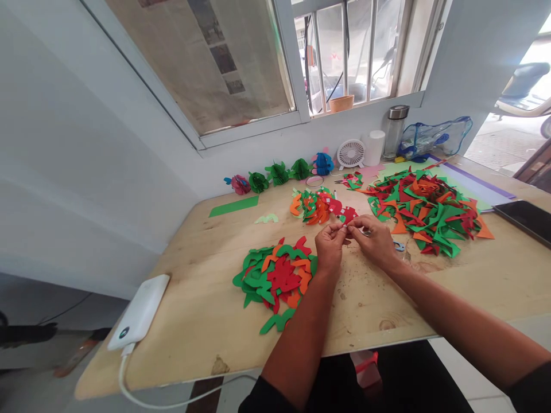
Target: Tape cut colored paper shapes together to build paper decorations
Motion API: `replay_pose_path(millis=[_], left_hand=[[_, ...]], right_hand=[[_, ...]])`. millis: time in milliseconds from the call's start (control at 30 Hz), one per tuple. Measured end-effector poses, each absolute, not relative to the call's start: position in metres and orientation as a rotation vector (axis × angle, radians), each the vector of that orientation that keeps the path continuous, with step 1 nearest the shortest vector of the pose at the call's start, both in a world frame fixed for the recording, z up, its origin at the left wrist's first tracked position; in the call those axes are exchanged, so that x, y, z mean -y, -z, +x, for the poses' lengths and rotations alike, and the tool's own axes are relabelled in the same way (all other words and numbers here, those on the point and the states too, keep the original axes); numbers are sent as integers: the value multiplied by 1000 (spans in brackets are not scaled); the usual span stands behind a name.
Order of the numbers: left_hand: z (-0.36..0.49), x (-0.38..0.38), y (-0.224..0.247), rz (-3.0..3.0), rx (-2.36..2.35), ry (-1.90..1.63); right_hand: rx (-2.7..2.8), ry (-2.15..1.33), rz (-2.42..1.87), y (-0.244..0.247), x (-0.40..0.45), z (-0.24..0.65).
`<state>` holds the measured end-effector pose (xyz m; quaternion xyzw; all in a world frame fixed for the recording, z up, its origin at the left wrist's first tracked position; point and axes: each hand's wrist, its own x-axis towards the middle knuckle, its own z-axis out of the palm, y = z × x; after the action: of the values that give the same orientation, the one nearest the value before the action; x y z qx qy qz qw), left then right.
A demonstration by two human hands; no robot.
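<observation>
My left hand (pixel 330 246) and my right hand (pixel 373 241) meet over the middle of the table, fingertips pinched together on something small that I cannot make out. Just beyond the fingertips are red paper pieces (pixel 350 214) with small white squares on them. Behind my left hand lies a small pile of orange and green paper cutouts (pixel 316 206). Nearer me, left of my left forearm, is a pile of green, red and orange curved paper cutouts (pixel 275 275). A grey-blue looped handle (pixel 399 246) shows beside my right wrist; the rest of it is hidden.
A big heap of paper scraps (pixel 430 209) covers the right side, near a black phone (pixel 525 221). Along the wall stand folded paper ornaments (pixel 279 173), a small fan (pixel 350 154) and a glass bottle (pixel 394 135). A white power bank (pixel 140 312) lies at the left edge.
</observation>
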<state>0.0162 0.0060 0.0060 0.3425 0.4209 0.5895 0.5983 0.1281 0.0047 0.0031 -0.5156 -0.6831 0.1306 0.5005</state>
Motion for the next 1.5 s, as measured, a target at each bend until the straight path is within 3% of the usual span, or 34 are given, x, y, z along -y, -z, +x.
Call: replay_pose_path(millis=[233, 1500], left_hand=[[16, -6, -5, 776, -971, -1371], [14, -7, -2, 832, -1013, -1356]], right_hand=[[1776, -116, -1250, -4, -2, 129], [1906, 71, -1256, -2, 1, 126]])
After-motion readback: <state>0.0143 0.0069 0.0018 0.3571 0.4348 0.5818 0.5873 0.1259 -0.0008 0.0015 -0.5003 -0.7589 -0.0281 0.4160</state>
